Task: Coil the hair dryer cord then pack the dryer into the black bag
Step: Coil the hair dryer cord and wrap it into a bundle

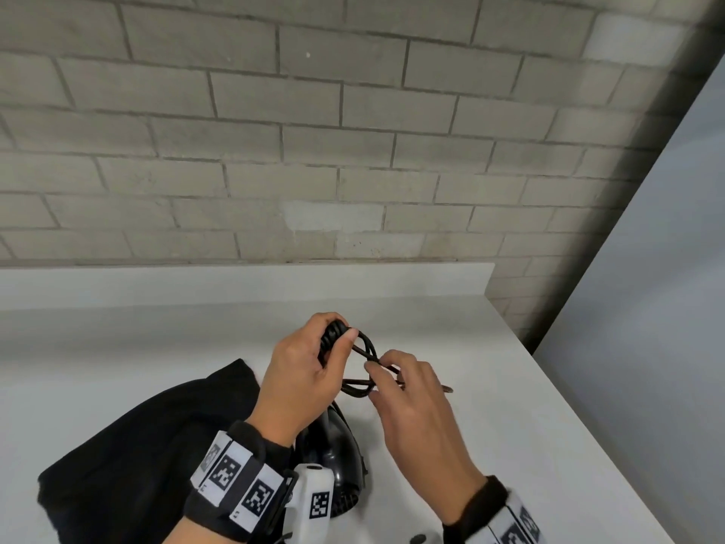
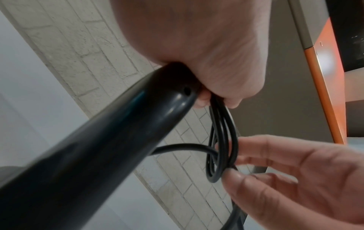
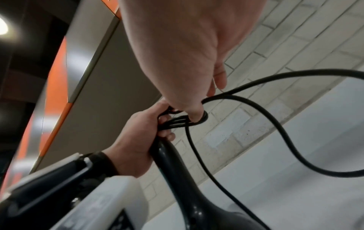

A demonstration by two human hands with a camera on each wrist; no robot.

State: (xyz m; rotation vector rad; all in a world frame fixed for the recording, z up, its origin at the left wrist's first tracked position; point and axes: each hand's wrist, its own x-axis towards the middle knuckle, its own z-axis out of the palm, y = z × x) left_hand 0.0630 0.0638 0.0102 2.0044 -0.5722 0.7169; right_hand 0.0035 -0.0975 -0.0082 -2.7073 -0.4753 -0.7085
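Note:
My left hand (image 1: 314, 367) grips the end of the black hair dryer's handle (image 2: 122, 133) together with several loops of black cord (image 2: 222, 140). The dryer body (image 1: 345, 461) hangs below that hand, just above the white counter (image 1: 490, 406). My right hand (image 1: 396, 382) pinches the far end of the cord loops (image 3: 197, 119) between thumb and fingers, close to the left hand. A loose length of cord (image 3: 275, 127) trails off to the right. The black bag (image 1: 157, 445) lies flat on the counter at the left, under my left wrist.
A grey brick wall (image 1: 314, 131) rises right behind the counter's raised back edge (image 1: 235, 280). The counter's right edge (image 1: 569, 386) runs diagonally, with a drop beyond it. A small dark stick-like tip (image 1: 447, 389) pokes out past my right hand.

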